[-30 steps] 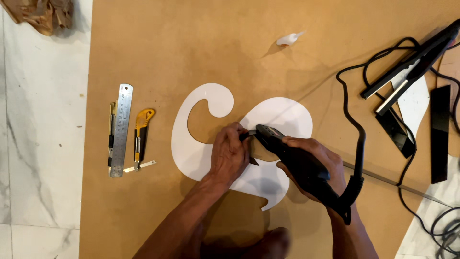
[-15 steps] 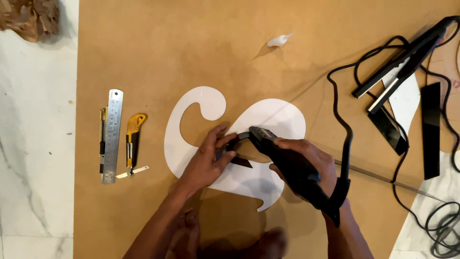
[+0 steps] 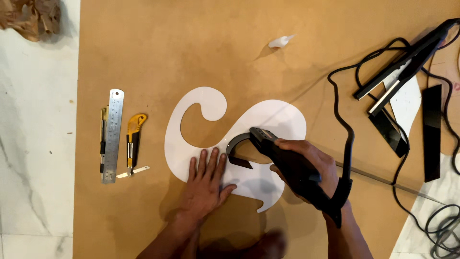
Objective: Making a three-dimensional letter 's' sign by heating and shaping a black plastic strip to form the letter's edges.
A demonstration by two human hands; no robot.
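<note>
A white S-shaped curved cutout (image 3: 273, 120) lies flat on a brown board (image 3: 201, 52). My left hand (image 3: 205, 184) presses palm down on its lower left part, fingers spread. My right hand (image 3: 306, 165) grips a black corded heat tool (image 3: 287, 163), its nozzle pointing at a curved black strip (image 3: 237, 144) that stands along the cutout's inner edge. A small black piece (image 3: 239, 163) lies beside the strip, just right of my left fingertips.
A steel ruler (image 3: 111, 134), a slim cutter beside it (image 3: 102, 139) and a yellow utility knife (image 3: 133, 139) lie to the left. A small white glue bottle (image 3: 280, 41) sits farther up. Black strips (image 3: 431, 129), a black bar (image 3: 407, 57) and tangled cable (image 3: 345, 120) crowd the right side.
My left hand let go of the black strip near the nozzle and moved down-left to lie flat on the white cutout. The heat tool stays aimed at the strip.
</note>
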